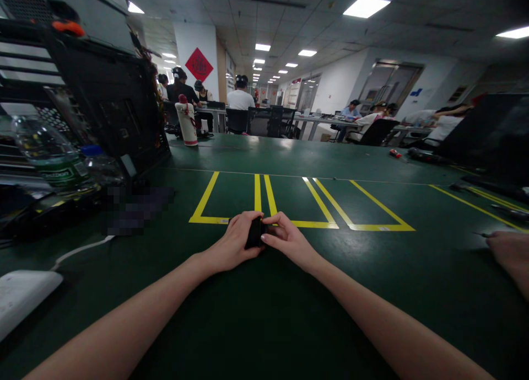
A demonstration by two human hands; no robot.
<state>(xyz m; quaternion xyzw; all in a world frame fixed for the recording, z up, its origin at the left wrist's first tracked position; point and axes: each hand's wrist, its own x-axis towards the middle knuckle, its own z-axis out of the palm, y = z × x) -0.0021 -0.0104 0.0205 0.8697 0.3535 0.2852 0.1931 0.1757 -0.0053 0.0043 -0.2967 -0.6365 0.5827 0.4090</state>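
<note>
One firm grip likely serves best: the left hand (239,235) wraps the black object (253,234); the right hand's (290,243) thumb and forefinger bend beside it, any pinch indiscernible.

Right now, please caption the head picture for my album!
Left hand grips a black object, right hand at its edge, near yellow tape on a green table.

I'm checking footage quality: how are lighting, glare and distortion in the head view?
Head view: rectangular white ceiling lights seemingly leave pale glare far across the dark green tabletop; head view, left edge: the clear plastic green-labelled bottle looks stretched, probably lens distortion; head view, centre: the black object in the left hand is too dark for detail.
</note>
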